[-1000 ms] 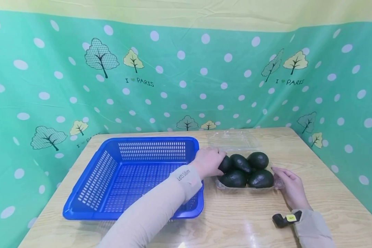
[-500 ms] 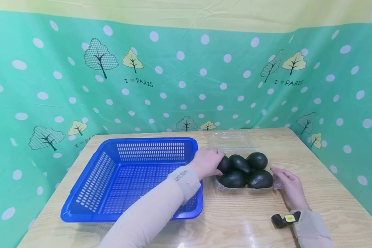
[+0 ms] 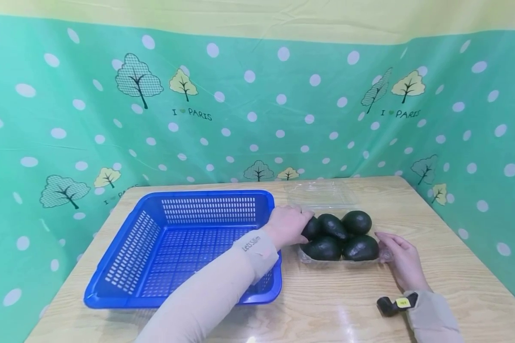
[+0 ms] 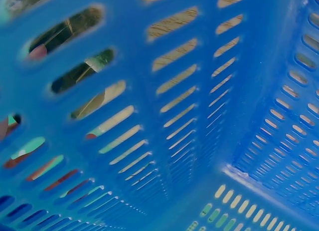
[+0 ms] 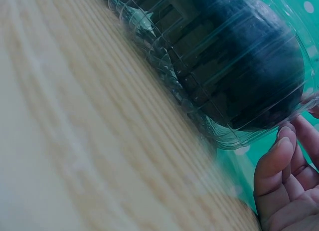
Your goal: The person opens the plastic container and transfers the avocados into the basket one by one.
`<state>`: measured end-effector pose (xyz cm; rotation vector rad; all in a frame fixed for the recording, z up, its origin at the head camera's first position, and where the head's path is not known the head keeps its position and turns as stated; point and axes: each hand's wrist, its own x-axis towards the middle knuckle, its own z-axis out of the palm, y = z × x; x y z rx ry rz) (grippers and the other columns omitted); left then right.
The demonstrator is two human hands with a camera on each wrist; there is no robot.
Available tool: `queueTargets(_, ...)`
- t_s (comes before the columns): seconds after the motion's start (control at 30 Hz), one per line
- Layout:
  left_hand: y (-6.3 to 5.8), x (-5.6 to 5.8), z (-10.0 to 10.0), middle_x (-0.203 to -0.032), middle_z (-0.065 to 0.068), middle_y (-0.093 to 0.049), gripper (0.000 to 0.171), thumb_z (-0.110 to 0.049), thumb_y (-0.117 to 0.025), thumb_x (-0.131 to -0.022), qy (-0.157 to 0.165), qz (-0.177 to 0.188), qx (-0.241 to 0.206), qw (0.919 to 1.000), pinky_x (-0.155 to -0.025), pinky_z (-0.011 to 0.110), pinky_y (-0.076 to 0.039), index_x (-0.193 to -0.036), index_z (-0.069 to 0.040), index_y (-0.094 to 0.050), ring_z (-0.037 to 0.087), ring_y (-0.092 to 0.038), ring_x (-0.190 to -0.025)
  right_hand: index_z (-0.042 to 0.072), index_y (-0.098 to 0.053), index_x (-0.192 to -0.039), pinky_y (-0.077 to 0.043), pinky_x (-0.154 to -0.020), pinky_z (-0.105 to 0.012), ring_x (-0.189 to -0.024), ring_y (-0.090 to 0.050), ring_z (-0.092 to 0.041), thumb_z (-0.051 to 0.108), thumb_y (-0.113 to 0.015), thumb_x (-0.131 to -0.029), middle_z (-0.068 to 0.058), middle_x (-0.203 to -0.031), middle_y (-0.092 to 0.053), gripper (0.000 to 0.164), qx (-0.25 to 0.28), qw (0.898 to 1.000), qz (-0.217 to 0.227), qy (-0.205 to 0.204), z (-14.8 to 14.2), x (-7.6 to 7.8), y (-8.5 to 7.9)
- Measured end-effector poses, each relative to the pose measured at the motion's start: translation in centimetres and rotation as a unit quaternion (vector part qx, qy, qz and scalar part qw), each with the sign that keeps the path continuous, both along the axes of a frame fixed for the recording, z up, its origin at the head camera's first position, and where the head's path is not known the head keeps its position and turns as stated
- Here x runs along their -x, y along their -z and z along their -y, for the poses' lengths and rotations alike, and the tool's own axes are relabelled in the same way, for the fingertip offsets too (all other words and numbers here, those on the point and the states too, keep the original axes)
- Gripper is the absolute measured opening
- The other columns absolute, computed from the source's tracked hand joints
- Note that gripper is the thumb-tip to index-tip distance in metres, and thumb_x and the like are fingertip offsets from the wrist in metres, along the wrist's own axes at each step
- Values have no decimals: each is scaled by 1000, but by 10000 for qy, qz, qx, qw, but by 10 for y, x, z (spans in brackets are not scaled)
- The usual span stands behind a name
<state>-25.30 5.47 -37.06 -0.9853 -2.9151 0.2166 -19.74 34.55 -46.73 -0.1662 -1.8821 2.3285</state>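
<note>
A clear plastic box (image 3: 309, 260) on the wooden table holds several dark avocados, among them a front right one (image 3: 360, 247) and a front left one (image 3: 323, 248). My left hand (image 3: 285, 226) reaches across the blue basket. Its fingers and thumb curl round the avocado (image 3: 312, 228) at the back left, which they partly hide. At the box's right end, my right hand (image 3: 403, 257) pinches the edge. The right wrist view shows the thumb and fingers (image 5: 276, 158) at the clear wall, with a dark avocado (image 5: 239, 66) inside.
A slotted blue basket (image 3: 210, 194) stands left of the box under my left forearm. Its walls fill the left wrist view. Behind the box lies a clear plastic lid (image 3: 319, 194). A green dotted curtain (image 3: 257, 85) hangs round the table (image 3: 326, 305).
Both hands keep their places on the avocado and the box. The camera view shifts very slightly; nothing else visibly moves.
</note>
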Motion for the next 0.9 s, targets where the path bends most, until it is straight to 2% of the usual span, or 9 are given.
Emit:
queueTargets(0.47, 2, 3, 0, -110, -3, -69, 56, -54, -74, -83, 71, 77, -61, 9999, -73, 34, -55, -127, -24, -58, 15, -65, -96, 12, -77, -93, -49, -52, -20, -58, -56, -5, 19, -65, -97, 8, -72, -63, 14, -191, 9997, 69, 96, 0, 0, 1)
queueTargets(0.67, 2, 5, 0, -108, -3, -69, 56, -56, -74, -82, 89, 110, -130, 9998, -70, 32, -55, -125, -23, -59, 14, -65, -93, 13, -77, -95, -49, -51, -20, -58, -56, -5, 17, -64, -97, 8, -72, -64, 14, -120, 9999, -38, 84, 1, -1, 0)
queueTargets(0.9, 3, 7, 1, -105, -2, -69, 53, -58, -72, -83, -13, 318, -329, 9989, -68, 30, -54, -121, -23, -60, 14, -65, -89, 20, -77, -106, -46, -48, -19, -56, -53, -4, 15, -61, -99, 9, -74, -61, 18, -118, 9997, -105, -161, 0, -4, -1)
